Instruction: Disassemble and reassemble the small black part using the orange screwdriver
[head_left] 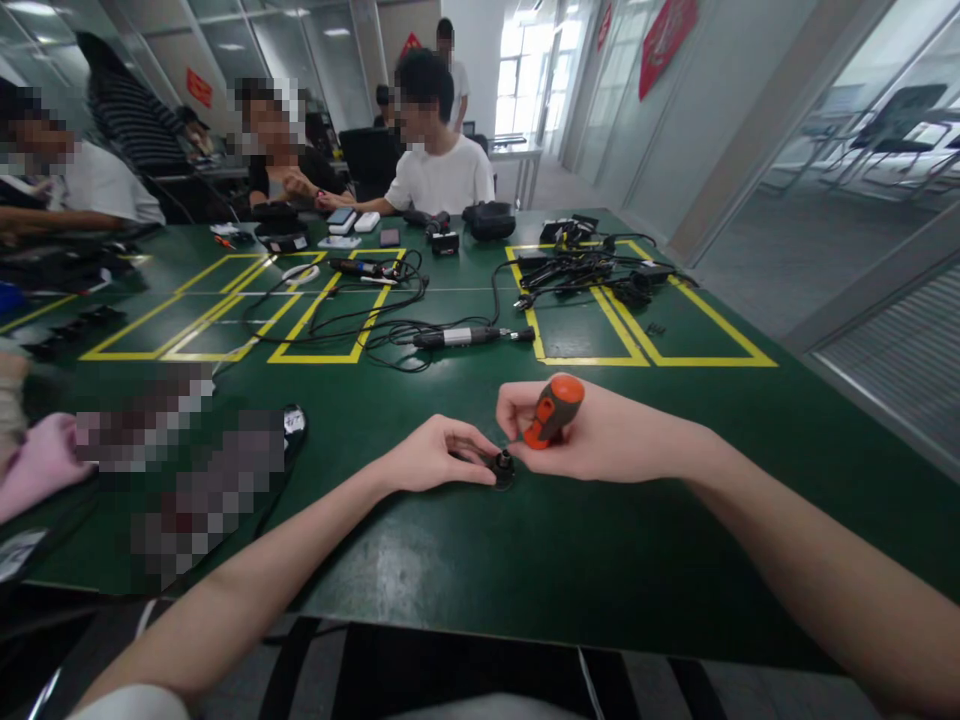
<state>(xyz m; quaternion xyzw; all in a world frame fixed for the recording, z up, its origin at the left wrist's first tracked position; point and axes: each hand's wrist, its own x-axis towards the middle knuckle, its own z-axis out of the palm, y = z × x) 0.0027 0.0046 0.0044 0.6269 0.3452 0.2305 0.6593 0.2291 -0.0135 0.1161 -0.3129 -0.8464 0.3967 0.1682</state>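
Note:
My right hand (592, 435) is closed around a screwdriver (556, 408) with an orange and grey handle, which leans with its butt end up. Its shaft is hidden behind my fingers, so I cannot tell whether the tip touches anything. Just left of it, a small round black part (504, 468) with a raised centre sits on the green table (420, 560). Thumb and fingers of my left hand (431, 455) pinch this part from its left side.
Ahead lies a grey and black pen-shaped power tool (465, 337) with its cord. Tangled black cables (570, 268) lie in a yellow-taped area at back right. Two pixelated objects, one of them a dark device (225, 490), are at left. Several people sit or stand beyond the table.

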